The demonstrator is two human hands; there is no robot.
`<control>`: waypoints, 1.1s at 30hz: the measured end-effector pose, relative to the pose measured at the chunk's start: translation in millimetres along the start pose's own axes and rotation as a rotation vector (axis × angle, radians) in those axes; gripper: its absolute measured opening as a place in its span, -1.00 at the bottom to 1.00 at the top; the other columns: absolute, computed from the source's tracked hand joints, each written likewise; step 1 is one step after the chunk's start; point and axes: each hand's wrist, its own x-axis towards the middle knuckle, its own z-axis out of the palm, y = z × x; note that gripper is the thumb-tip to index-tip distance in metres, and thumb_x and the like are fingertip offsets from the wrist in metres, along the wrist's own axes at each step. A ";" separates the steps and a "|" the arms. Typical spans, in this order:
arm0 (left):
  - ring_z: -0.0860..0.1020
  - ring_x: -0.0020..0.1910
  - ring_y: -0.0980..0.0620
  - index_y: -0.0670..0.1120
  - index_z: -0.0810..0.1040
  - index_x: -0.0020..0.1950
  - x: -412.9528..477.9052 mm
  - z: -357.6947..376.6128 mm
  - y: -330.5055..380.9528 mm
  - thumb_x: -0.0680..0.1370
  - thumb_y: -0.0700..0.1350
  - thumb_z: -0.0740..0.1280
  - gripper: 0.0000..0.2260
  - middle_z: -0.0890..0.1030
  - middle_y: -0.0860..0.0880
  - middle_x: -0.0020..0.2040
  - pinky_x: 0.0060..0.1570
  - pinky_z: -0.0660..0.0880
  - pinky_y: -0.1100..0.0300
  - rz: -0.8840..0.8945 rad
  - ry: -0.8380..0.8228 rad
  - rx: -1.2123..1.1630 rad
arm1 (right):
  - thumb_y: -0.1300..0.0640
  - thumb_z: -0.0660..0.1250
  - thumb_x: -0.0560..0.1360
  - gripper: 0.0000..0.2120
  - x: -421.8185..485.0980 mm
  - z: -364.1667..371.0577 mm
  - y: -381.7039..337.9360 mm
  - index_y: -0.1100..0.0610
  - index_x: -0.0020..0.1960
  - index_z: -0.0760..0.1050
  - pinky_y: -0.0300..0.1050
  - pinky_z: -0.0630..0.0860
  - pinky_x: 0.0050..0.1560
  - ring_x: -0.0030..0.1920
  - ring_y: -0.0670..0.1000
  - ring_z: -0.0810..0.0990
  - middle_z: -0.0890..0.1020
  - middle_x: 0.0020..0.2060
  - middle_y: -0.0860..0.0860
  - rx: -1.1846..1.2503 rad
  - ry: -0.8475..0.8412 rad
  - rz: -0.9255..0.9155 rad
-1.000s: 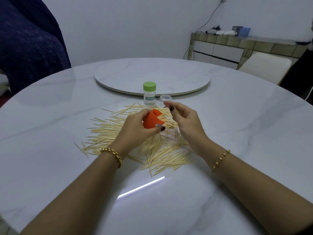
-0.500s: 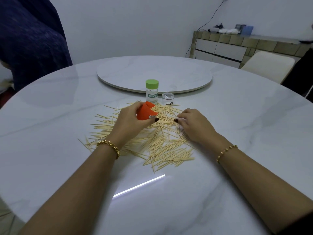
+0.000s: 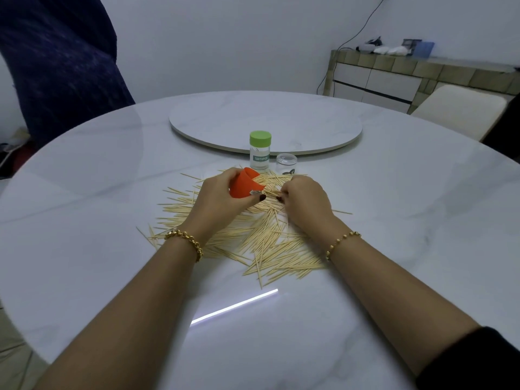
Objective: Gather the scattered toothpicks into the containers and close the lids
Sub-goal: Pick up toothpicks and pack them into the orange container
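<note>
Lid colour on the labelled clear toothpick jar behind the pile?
Light green round plastic lid; head view shows it best.

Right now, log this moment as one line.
left hand holds orange cup | right hand pinches toothpicks beside it | green-lidded container closed, clear jar alongside | toothpicks mostly on table

Dim, bluish light is filling the room; a bright strip is glaring off the glossy table (image 3: 394, 220) (wide-angle bending the edges).

clear jar (image 3: 286, 164) label too small
</note>
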 end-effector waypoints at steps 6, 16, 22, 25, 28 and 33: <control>0.47 0.06 0.11 -0.02 0.47 0.30 -0.3 0.4 0.0 0.38 0.08 0.51 -0.46 0.51 0.09 0.08 -0.23 0.37 0.47 0.001 -0.008 0.009 | 0.24 0.23 0.54 -0.81 -2.6 -2.9 7.9 0.18 -0.05 0.63 -0.07 0.47 -0.13 -0.07 0.08 0.51 0.58 -0.12 0.07 0.070 0.059 -0.009; 0.47 0.09 0.12 0.00 0.47 0.30 -0.6 3.3 -1.8 0.39 0.08 0.50 -0.47 0.52 0.10 0.11 -0.23 0.36 0.48 0.003 -0.022 0.014 | 0.22 0.31 0.53 -0.85 0.7 -11.5 10.0 0.19 -0.13 0.65 -0.07 0.52 -0.20 -0.24 0.04 0.60 0.67 -0.30 0.06 0.483 0.253 0.056; 0.47 0.12 0.12 -0.01 0.47 0.31 -1.9 5.5 -0.6 0.39 0.07 0.50 -0.47 0.53 0.08 0.15 -0.21 0.37 0.49 0.015 -0.037 0.009 | 0.23 0.25 0.58 -0.84 -0.3 -31.5 1.4 0.13 -0.12 0.57 -0.29 0.55 -0.23 -0.25 -0.09 0.69 0.69 -0.27 -0.02 1.001 0.207 0.200; 0.49 0.09 0.12 0.00 0.48 0.30 -2.2 8.2 0.3 0.39 0.08 0.50 -0.48 0.55 0.08 0.13 -0.24 0.38 0.52 0.025 -0.042 0.010 | 0.24 0.22 0.60 -0.86 0.7 -40.5 -5.2 0.20 -0.07 0.54 -0.14 0.60 -0.04 -0.19 -0.03 0.70 0.69 -0.24 0.03 1.224 0.185 0.205; 0.50 0.08 0.12 0.00 0.49 0.29 -2.2 10.3 1.4 0.38 0.09 0.50 -0.48 0.56 0.08 0.13 -0.20 0.39 0.48 0.039 -0.054 0.012 | 0.25 0.18 0.62 -0.85 -0.4 -47.7 -13.1 0.25 -0.03 0.51 -0.12 0.59 0.06 -0.11 0.03 0.70 0.69 -0.18 0.09 1.391 0.166 0.190; 0.51 0.07 0.12 -0.02 0.50 0.28 -3.1 13.3 3.5 0.39 0.08 0.50 -0.50 0.57 0.08 0.10 -0.20 0.40 0.49 0.055 -0.067 0.018 | 0.22 0.18 0.62 -0.85 -4.1 -51.8 -22.6 0.21 -0.04 0.50 -0.01 0.53 0.21 0.03 0.09 0.66 0.70 -0.10 0.12 1.511 0.136 0.187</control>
